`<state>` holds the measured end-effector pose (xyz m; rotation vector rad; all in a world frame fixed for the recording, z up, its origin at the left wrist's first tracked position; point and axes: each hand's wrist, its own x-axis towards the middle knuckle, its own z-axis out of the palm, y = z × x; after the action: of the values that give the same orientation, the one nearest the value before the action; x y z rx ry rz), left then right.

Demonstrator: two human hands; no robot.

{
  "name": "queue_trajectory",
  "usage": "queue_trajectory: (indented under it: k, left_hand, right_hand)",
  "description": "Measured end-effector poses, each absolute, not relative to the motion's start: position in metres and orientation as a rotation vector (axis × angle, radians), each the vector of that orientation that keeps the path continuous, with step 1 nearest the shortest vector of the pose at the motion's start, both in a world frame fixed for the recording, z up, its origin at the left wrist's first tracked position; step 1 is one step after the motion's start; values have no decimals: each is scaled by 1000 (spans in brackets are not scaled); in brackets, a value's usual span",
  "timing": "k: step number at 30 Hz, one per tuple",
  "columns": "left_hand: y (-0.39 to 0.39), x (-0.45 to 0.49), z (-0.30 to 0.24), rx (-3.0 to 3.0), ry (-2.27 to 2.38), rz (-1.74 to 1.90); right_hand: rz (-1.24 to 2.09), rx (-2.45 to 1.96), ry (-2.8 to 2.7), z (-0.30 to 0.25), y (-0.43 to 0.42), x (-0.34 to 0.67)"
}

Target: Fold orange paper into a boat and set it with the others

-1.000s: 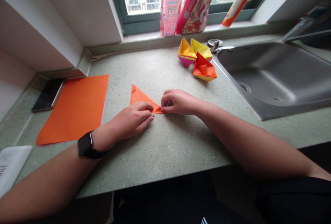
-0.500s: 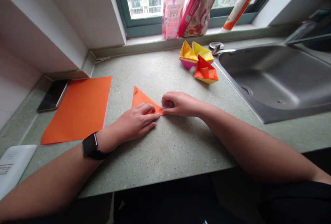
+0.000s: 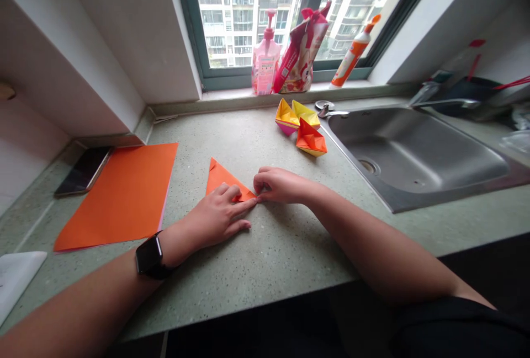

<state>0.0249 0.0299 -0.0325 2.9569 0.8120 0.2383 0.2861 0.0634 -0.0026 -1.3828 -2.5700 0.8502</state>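
A folded orange paper (image 3: 223, 176), roughly triangular, lies on the countertop in front of me. My left hand (image 3: 217, 212) rests on its lower part, forefinger stretched toward the right corner and thumb spread apart on the counter. At that right corner my right hand (image 3: 275, 184) has its fingers curled, with thumb and forefinger pinched at the paper's tip. The fingers hide part of the paper's lower edge and the tip itself.
Orange sheets (image 3: 120, 198) lie to the left beside a phone (image 3: 85, 170); a white object (image 3: 19, 278) sits nearer. Folded paper boats (image 3: 311, 140) stand at the back, left of the steel sink (image 3: 439, 154). A pump bottle (image 3: 265, 65), a pouch (image 3: 300, 54) and an orange-white bottle (image 3: 351, 57) line the windowsill.
The camera view has tilted up, showing more of the window and sink. Both hands stay at the paper's right corner; the left fingers have spread slightly.
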Motion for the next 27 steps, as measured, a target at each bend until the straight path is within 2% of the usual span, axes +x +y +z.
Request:
queue_trajectory:
  k: [19,27]
  left_hand:
    - [14,24,-33,2824,931,545]
    - [12,25,-30,2814,977,570]
  right_hand:
    - [793,-1366,-2658,-2,70,280]
    - [785,-1439,-2650,-6,72,278]
